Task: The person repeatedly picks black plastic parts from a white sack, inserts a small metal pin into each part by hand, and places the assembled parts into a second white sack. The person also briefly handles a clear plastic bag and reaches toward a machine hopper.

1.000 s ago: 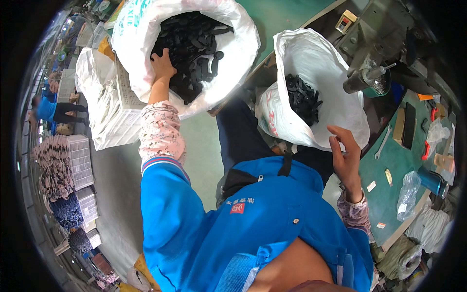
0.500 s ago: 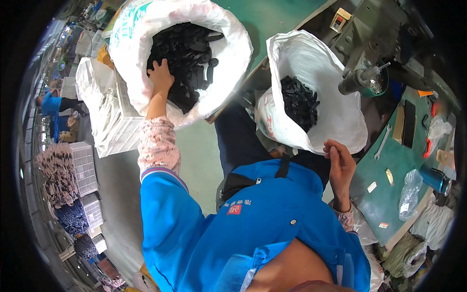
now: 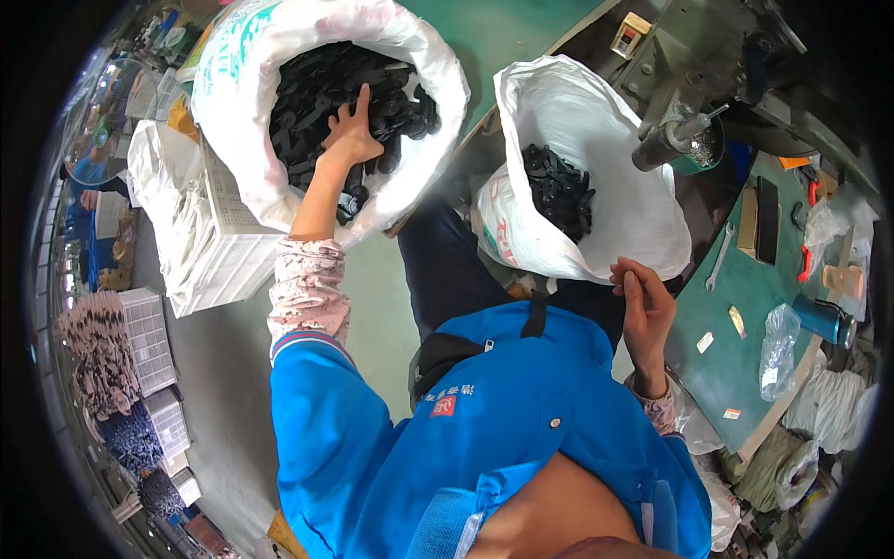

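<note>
My left hand [image 3: 351, 138] is over a heap of small flat black parts [image 3: 312, 93] inside the large white sack [image 3: 442, 65] at the left. Its fingers are spread and reach onto the heap, and I see nothing held in them. My right hand [image 3: 647, 307] is raised by the near rim of a second white sack [image 3: 643, 205], fingers loosely bent and apart, with no object visible in them. Similar black pieces [image 3: 559, 191] lie at the bottom of that sack, whose mouth gapes toward me.
Dark machinery with a metal cylinder [image 3: 659, 152] stands beyond the right sack. On the green table at right lie a wrench [image 3: 720, 256], a clear plastic bag [image 3: 778, 354] and a blue bottle [image 3: 823, 321]. A white crate [image 3: 237, 247] adjoins the left sack.
My left hand has moved right across the heap, and its fingers have spread wider. The right hand stays by the second sack's rim. The whole view has shifted slightly.
</note>
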`<move>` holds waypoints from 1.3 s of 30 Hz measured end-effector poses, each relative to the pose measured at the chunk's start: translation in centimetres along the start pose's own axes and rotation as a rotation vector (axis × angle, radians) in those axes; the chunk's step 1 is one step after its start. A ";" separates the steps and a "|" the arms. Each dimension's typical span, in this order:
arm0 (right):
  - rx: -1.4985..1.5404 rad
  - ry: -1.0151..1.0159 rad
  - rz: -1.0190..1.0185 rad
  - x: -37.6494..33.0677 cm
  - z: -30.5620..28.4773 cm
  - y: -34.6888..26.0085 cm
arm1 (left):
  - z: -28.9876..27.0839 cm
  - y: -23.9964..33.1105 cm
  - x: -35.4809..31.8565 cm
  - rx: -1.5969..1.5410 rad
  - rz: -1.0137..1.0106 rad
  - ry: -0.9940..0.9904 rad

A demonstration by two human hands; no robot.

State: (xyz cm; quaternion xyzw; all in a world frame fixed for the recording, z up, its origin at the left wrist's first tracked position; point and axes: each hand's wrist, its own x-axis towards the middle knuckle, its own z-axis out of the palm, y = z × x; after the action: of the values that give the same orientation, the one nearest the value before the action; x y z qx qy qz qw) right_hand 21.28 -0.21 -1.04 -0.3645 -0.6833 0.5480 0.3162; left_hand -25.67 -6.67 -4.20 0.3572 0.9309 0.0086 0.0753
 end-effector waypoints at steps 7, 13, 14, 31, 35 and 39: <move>0.050 0.003 0.033 -1.1 1.3 0.6 | 1.8 -1.1 1.2 0.050 0.239 0.116; -0.034 -0.025 -0.034 0.0 1.1 0.2 | -2.0 -2.6 1.5 -0.705 0.035 0.173; -0.024 -0.014 -0.030 0.0 1.2 0.1 | -2.6 -3.3 2.2 -0.850 -0.101 0.063; -0.049 -0.061 -0.028 -0.1 2.1 0.1 | 0.3 -2.0 -0.6 -2.478 -0.304 -0.047; -0.032 -0.081 -0.037 0.3 3.4 -0.3 | 0.0 -0.9 -1.6 -2.699 -0.376 -0.065; -0.148 -0.167 -0.374 2.9 6.3 -1.0 | 0.0 2.2 -4.2 -2.624 -0.231 -0.184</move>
State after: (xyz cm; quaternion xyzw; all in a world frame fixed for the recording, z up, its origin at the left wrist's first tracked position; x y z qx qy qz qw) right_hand 14.31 -1.14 -1.26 -0.2070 -0.8011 0.4566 0.3270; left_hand -21.14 -7.78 -3.47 -0.0622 0.2476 0.8679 0.4261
